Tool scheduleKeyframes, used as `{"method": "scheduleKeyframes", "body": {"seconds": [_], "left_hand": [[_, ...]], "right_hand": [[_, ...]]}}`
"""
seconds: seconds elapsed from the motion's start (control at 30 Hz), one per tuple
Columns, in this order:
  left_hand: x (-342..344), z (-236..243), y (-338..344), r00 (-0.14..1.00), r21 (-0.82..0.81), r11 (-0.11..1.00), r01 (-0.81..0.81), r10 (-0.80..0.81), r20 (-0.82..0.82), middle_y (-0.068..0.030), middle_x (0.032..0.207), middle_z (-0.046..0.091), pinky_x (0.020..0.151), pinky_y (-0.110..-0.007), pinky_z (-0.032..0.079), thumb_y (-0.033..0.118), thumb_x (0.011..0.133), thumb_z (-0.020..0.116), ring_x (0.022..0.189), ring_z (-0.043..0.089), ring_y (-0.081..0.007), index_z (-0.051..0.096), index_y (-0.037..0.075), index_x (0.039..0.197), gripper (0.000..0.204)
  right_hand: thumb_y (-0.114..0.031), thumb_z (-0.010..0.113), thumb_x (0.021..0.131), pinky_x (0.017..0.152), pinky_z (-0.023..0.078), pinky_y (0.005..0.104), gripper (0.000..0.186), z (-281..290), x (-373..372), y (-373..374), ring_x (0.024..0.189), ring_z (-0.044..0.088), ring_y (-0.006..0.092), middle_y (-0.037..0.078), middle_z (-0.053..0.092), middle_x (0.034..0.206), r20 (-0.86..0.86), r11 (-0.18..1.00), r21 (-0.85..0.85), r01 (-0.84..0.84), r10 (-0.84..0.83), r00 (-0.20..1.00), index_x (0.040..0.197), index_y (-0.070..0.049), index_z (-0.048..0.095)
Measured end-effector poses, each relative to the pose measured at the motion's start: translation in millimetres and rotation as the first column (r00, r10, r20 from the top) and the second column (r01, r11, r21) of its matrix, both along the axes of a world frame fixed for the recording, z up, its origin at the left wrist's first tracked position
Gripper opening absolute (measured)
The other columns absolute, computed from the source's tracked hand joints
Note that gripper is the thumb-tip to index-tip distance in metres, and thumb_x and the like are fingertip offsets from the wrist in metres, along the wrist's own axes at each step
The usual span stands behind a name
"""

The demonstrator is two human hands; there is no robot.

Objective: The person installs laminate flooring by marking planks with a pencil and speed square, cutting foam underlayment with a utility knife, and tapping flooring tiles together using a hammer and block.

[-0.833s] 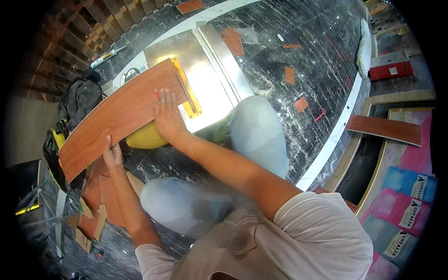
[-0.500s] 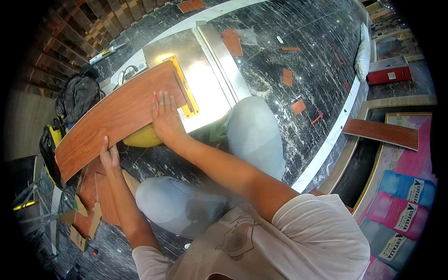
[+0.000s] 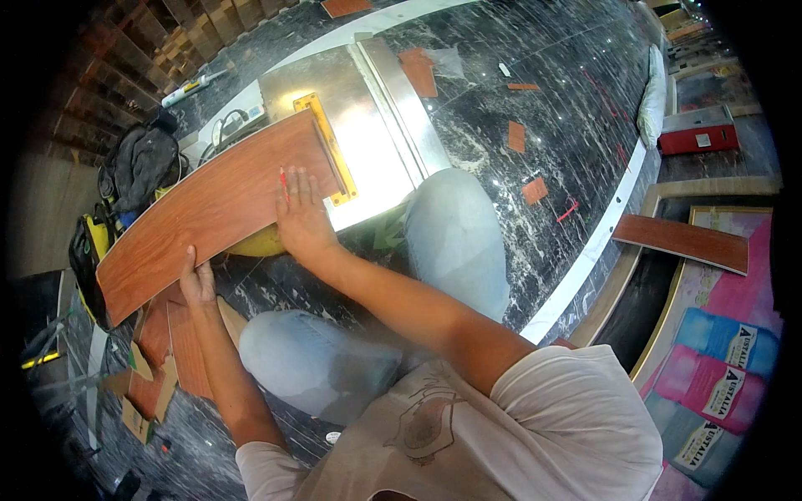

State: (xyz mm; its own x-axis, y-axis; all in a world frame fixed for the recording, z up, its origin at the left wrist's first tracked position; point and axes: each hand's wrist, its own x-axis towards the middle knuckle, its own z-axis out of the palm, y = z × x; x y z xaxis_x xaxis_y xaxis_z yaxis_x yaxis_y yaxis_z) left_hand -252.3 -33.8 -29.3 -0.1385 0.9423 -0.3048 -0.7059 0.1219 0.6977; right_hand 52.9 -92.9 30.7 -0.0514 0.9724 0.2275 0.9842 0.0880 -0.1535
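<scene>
A long reddish-brown wood-look plank (image 3: 209,192) lies with its right end on a shiny metal saw table (image 3: 384,159). That end sits against the slot of a yellow insert plate (image 3: 322,134). My left hand (image 3: 198,282) grips the plank's near edge, thumb on top and the other fingers underneath. My right hand (image 3: 306,224) lies on the plank close to the insert, fingers stretched forward. A red pencil (image 3: 284,184) is tucked beside its index finger. Whatever is in the slot is too small to make out.
A straight metal fence (image 3: 401,117) crosses the table's right side. Plank offcuts (image 3: 516,136) are scattered on the black marbled floor. More planks (image 3: 190,351) and torn cardboard lie below my left hand. A dark bag (image 3: 142,175) and a sealant tube (image 3: 185,90) are at the far left.
The plank and my right hand have shifted very slightly toward me relative to the yellow insert. Both hands keep the same hold.
</scene>
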Motion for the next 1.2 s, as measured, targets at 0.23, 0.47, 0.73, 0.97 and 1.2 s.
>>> {"method": "scheduleKeyframes", "body": {"seconds": [0.23, 0.47, 0.73, 0.97, 1.2], "left_hand": [[1, 0, -9, 1.0, -0.008, 1.0, -0.012, 0.012, 0.028, -0.0172, 0.142, 0.055, 0.114, -0.039, 0.048, -0.006, 0.095, 0.065, 0.129, 0.055, -0.0276, 0.05, -0.005, 0.138, 0.046], [0, 4, -20, 1.0, 0.006, 1.0, -0.007, 0.007, 0.014, -0.0169, 0.144, 0.053, 0.116, -0.042, 0.045, -0.006, 0.095, 0.064, 0.133, 0.052, -0.0288, 0.049, -0.005, 0.139, 0.047], [0, 6, -26, 0.999, -0.022, 0.999, -0.027, 0.027, 0.021, -0.0168, 0.146, 0.051, 0.117, -0.046, 0.044, -0.009, 0.093, 0.063, 0.135, 0.051, -0.0304, 0.046, -0.004, 0.142, 0.051], [15, 10, -31, 0.996, -0.032, 0.996, -0.081, 0.08, -0.036, -0.0165, 0.145, 0.051, 0.117, -0.046, 0.045, -0.01, 0.092, 0.063, 0.134, 0.051, -0.0309, 0.045, -0.003, 0.143, 0.055], [17, 26, -45, 1.0, -0.035, 0.999, -0.01, 0.01, 0.01, -0.0154, 0.145, 0.053, 0.12, -0.045, 0.038, -0.007, 0.093, 0.063, 0.135, 0.05, -0.0305, 0.047, -0.001, 0.142, 0.052]], "right_hand": [[-0.021, 0.04, 0.101, 0.124, 0.015, 0.0597, 0.052, 2, 2, -8, 0.149, 0.026, 0.0513, 0.036, 0.032, 0.158, 0.037, 0.999, -0.036, -0.017, 0.019, 0.999, 0.144, 0.007, 0.048], [-0.019, 0.048, 0.097, 0.124, 0.021, 0.0547, 0.056, 10, 1, -17, 0.149, 0.03, 0.0484, 0.033, 0.03, 0.16, -0.049, 0.999, -0.043, -0.013, 0.011, 0.999, 0.144, 0.012, 0.045], [-0.018, 0.052, 0.095, 0.123, 0.024, 0.0542, 0.054, 12, 0, -24, 0.147, 0.032, 0.0486, 0.035, 0.034, 0.156, -0.014, 1.0, 0.003, -0.011, 0.011, 1.0, 0.139, 0.012, 0.048], [-0.016, 0.046, 0.096, 0.123, 0.021, 0.0581, 0.056, 15, 11, -29, 0.146, 0.032, 0.0521, 0.038, 0.036, 0.154, -0.055, 0.999, -0.034, -0.034, 0.032, 0.998, 0.144, 0.012, 0.045], [-0.014, 0.045, 0.096, 0.123, 0.022, 0.0579, 0.057, 6, -5, -29, 0.145, 0.033, 0.0511, 0.039, 0.038, 0.151, 0.062, 0.991, -0.095, -0.095, 0.101, 0.993, 0.145, 0.015, 0.042]]}}
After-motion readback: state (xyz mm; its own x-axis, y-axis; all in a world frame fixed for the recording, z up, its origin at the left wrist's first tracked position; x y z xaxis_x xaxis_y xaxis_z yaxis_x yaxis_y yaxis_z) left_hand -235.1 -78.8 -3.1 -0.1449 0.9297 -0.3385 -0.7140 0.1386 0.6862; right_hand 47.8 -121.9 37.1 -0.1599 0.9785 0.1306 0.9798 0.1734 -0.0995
